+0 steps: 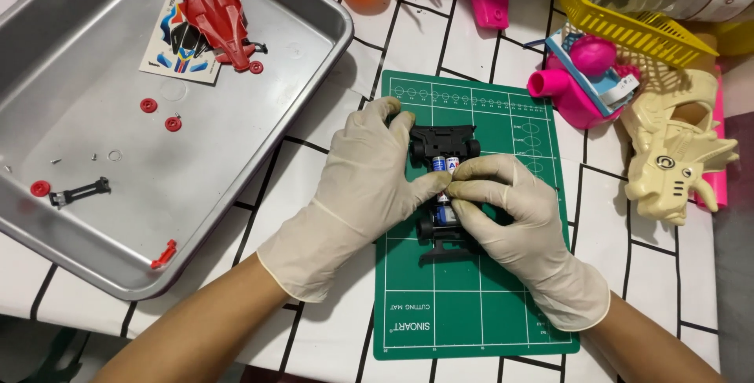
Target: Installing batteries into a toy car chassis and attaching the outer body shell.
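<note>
Both gloved hands met over a black toy car chassis (444, 147) lying on a green cutting mat (471, 304). The left hand (369, 183) had its grip clasped round the chassis's left side; the right hand (510, 210) pinched the batteries (444, 164) seated in it. The mat's near half lay open. Left, a metal tray (314, 76) edged close, holding a red car body (214, 7).

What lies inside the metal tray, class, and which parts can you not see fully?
Inside the metal tray lie a red car body shell on a sticker sheet, loose red wheels, a black bracket and a red clip. The shell hides part of the sheet.
</note>
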